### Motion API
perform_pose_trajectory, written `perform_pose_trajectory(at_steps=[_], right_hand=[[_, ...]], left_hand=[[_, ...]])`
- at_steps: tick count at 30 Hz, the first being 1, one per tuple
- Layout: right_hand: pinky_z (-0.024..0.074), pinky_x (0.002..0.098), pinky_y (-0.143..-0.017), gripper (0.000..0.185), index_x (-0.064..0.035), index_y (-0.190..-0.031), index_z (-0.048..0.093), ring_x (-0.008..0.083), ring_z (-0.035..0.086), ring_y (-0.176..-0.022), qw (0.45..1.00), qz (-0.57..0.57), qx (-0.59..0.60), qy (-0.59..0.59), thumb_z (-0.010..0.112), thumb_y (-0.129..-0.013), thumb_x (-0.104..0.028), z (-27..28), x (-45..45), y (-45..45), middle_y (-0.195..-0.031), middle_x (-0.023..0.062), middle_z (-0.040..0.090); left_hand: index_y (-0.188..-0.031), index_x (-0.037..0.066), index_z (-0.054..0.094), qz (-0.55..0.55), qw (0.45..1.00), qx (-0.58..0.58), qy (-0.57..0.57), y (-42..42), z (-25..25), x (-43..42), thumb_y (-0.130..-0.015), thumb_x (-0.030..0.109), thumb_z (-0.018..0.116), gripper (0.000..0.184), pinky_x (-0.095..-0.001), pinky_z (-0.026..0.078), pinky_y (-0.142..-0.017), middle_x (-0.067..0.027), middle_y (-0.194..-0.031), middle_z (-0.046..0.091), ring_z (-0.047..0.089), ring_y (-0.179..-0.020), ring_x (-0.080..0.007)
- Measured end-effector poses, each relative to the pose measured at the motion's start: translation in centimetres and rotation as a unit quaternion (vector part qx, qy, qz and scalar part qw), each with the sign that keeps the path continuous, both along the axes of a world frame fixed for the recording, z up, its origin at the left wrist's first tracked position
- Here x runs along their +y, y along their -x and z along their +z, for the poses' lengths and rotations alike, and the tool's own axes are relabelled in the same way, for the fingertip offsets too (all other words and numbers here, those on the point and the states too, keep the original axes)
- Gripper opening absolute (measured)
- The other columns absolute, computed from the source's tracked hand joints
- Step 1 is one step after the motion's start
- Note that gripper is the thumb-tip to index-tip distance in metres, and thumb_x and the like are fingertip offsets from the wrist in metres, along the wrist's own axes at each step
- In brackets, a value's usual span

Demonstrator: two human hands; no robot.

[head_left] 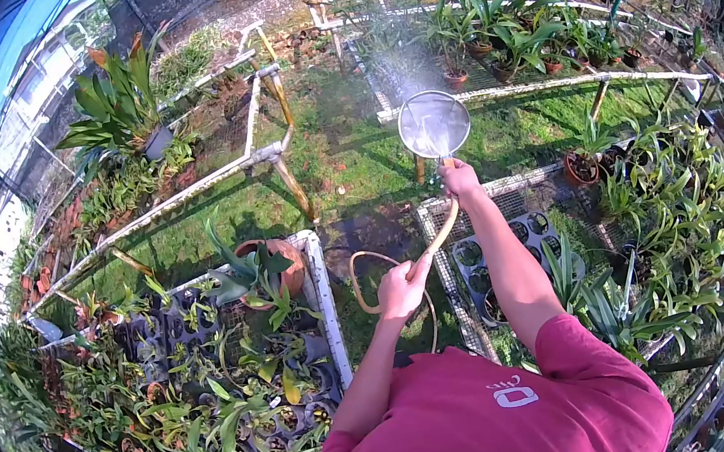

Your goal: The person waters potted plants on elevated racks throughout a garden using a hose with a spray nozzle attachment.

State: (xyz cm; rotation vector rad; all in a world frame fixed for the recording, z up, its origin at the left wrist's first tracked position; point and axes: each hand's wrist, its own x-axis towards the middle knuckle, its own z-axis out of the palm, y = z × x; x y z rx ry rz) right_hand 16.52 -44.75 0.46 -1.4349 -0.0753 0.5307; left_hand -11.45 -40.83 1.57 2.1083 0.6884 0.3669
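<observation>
Both my arms reach forward with a yellowish garden hose (441,236). My left hand (402,291) is wrapped round the hose lower down, in front of my body. Farther out, my right hand (460,181) is closed round the hose near its end. Just beyond it is a round mesh strainer (434,124) in a metal rim. Water streams from the hose end into the strainer, and a fine spray (402,70) spreads out beyond it. Whether the strainer is fixed to the hose or held by its handle, I cannot tell. Behind my left hand the hose loops down toward the ground.
Mesh benches with pale frames stand on both sides, bearing potted plants. At near left is a large terracotta pot (286,265); at right, a grey pot tray (479,279) and a brown pot (581,167). A grassy path (344,168) runs between the benches.
</observation>
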Motion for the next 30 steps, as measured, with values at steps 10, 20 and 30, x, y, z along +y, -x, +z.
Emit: perform_pose_trajectory(at_steps=[10, 20, 30], right_hand=[[0.0320, 0.0267, -0.036, 0.013, -0.0075, -0.097, 0.055, 0.0100, 0.039, -0.039, 0.999, 0.012, 0.023, -0.025, 0.056, -0.086, -0.003, -0.5, -4.3, -0.5, -0.059, -0.0009, 0.047], [0.0325, 0.0275, -0.036, 0.010, -0.0082, -0.096, 0.055, 0.0104, 0.041, -0.040, 0.981, -0.189, -0.019, -0.047, 0.057, -0.087, -0.005, 0.3, -11.8, -3.3, -0.060, -0.0014, 0.047], [0.0350, 0.0277, -0.038, 0.024, -0.0068, -0.113, 0.057, 0.0107, 0.044, -0.041, 0.939, -0.332, -0.058, -0.067, 0.059, -0.089, -0.006, 1.7, -23.1, -7.8, -0.064, 0.0008, 0.052]], left_hand=[[-0.059, 0.002, 0.049, -0.047, 0.999, -0.015, 0.015, -0.5, 0.4, -2.3, -0.093, 0.045, 0.064, 0.057, -0.0363, 0.028, -0.047, -0.0043, -0.050, 0.038, 0.035, -0.048, -0.0120], [-0.064, 0.004, 0.055, -0.100, 0.994, 0.041, -0.028, -5.0, 1.9, -5.5, -0.092, 0.058, 0.056, 0.061, -0.0446, 0.042, -0.055, -0.0143, -0.057, 0.056, 0.059, -0.057, -0.0360], [-0.064, 0.004, 0.052, -0.183, 0.981, 0.019, -0.056, -11.2, 3.6, -11.9, -0.091, 0.059, 0.057, 0.061, -0.0414, 0.041, -0.053, -0.0114, -0.055, 0.051, 0.055, -0.052, -0.0291]])
